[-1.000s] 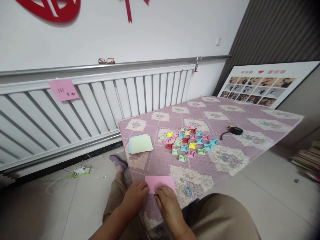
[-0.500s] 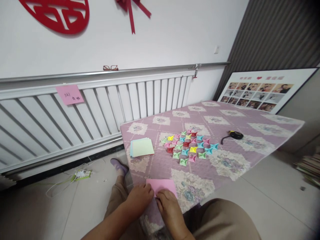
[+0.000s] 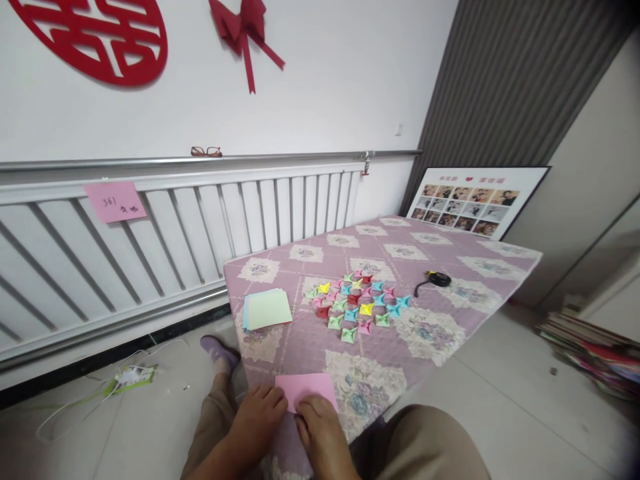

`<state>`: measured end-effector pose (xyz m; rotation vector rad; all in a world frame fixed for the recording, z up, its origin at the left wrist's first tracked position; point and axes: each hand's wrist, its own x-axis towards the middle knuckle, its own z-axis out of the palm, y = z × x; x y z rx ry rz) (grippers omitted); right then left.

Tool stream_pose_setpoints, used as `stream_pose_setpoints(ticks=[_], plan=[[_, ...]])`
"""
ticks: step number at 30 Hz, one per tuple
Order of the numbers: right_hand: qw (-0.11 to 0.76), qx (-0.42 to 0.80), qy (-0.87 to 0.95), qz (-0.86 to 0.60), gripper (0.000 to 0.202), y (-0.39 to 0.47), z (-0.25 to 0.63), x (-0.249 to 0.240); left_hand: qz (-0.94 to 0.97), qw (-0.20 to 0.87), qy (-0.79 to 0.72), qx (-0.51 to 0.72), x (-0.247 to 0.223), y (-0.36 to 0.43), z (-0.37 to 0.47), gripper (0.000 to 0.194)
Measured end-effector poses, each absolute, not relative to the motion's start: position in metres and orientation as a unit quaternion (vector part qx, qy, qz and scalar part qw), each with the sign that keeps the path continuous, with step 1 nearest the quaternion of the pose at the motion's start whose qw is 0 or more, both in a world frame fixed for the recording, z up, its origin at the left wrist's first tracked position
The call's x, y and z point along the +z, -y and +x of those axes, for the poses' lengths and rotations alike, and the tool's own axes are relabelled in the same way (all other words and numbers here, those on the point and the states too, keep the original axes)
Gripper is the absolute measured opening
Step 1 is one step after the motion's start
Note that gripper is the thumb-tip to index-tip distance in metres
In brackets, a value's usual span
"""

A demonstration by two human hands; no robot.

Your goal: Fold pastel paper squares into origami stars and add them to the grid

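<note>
Pink note, paper: fixed to the radiator (image 3: 177, 230), beyond the left hand and well to its left; handwriting on its face (image 3: 116, 201).

Left hand (image 3: 259, 412): palm down, fingers close together and bent, tips on the left edge of the pink sheet. Whether the thumb pinches from below cannot be told.

Stack of paper (image 3: 269, 309): loose, pale green on top, blue showing at the left; lying beyond the left hand, apart from it.

Pink sheet (image 3: 303, 384): flat on the tablecloth (image 3: 305, 350), between and just ahead of the hands, touched by both. Near edge partly covered by the fingers; single layer or doubled, cannot tell. Judged very light, thin and pliant, apt to slide on cloth, and easily creased or torn by a hard pull. Best held at the left edge and near edge, with flat fingertips and light pressure; the soft cloth beneath probably gives a poor backing for a sharp crease.

Right hand (image 3: 320, 427): fingers together, narrow, curled over the near edge of the sheet, right of its middle. Grip beneath hidden.

Folded paper pieces (image 3: 351, 315): many, small, pointed corners; green, pink, red, yellow, blue; grouped in rows beyond the right hand and to its right. Judged crushable.

Tape measure (image 3: 440, 279): black with yellow, strap attached; beyond the right hand, well to its right.
</note>
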<state>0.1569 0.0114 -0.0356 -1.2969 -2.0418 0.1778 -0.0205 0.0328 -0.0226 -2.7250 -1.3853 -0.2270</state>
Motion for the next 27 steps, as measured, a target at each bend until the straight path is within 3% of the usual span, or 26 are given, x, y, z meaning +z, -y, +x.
stream_pose_setpoints(ticks=[8, 15, 21, 27], plan=[[0.331, -0.045, 0.8, -0.499, 0.016, -0.011, 0.154, -0.041, -0.868, 0.065, 0.462, -0.171, -0.026, -0.014, -0.018, 0.007], [0.286, -0.028, 0.828, -0.481, 0.015, -0.009, 0.17, -0.035, -0.866, 0.065, 0.43, -0.248, -0.026, 0.01, -0.001, 0.01], [0.333, 0.011, 0.822, -0.461, 0.02, -0.012, 0.199, -0.026, -0.846, 0.058, 0.417, -0.327, -0.027, 0.016, -0.001, 0.033], [0.342, 0.041, 0.822, -0.453, 0.018, -0.007, 0.208, -0.022, -0.823, -0.019, 0.483, -0.297, -0.039, 0.01, -0.003, 0.049]])
